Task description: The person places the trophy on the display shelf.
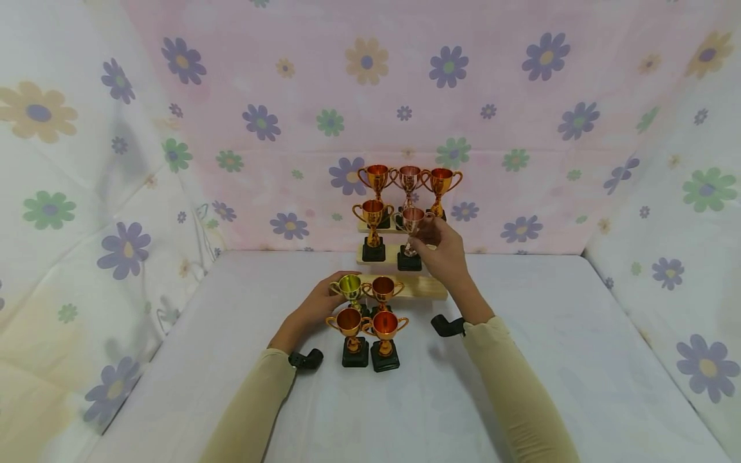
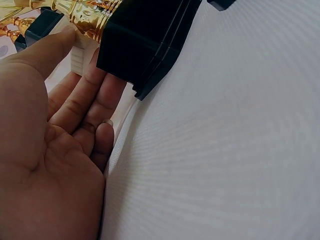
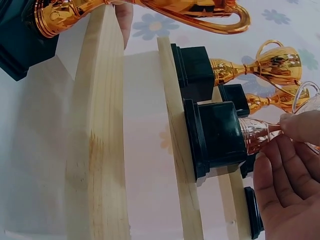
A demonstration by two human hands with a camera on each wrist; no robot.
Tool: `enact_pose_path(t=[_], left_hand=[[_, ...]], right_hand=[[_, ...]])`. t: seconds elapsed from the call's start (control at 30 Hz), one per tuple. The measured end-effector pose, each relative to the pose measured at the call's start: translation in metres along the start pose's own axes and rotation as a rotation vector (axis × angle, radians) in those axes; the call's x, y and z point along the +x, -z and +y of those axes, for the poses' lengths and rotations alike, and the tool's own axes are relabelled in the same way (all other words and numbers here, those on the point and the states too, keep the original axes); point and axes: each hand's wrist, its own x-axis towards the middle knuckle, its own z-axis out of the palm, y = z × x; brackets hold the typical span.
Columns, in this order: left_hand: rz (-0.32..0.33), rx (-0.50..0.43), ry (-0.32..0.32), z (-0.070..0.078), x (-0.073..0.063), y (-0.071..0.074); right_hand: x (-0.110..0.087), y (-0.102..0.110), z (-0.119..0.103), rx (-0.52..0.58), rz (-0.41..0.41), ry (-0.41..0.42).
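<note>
My right hand pinches a rose-gold trophy cup by the stem. Its black square base is on the middle step of a wooden tiered stand, right of an orange-gold trophy. My left hand holds the left end of the stand's lowest step, thumb on one side and a finger showing behind the board. Close by that hand is a yellow-gold trophy, whose black base covers some fingertips in the left wrist view.
On the top step are three trophies, two orange-gold ones around a rose-gold one. In front of the stand, copper-orange trophies stand on the white tabletop. A flowered cloth hangs behind and at both sides.
</note>
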Motion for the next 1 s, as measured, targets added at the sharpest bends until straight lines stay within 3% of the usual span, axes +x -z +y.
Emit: enact_pose_path(t=[0.57,1.0], left_hand=[[0.005,0.010,-0.013,-0.001,0.001,0.001],[-0.002,-0.009,-0.016,0.000,0.000,0.000]], right_hand=[[0.005,-0.004,-0.005,-0.045,0.021,-0.007],[0.007,-0.012,-0.001,0.043,0.087,0.032]])
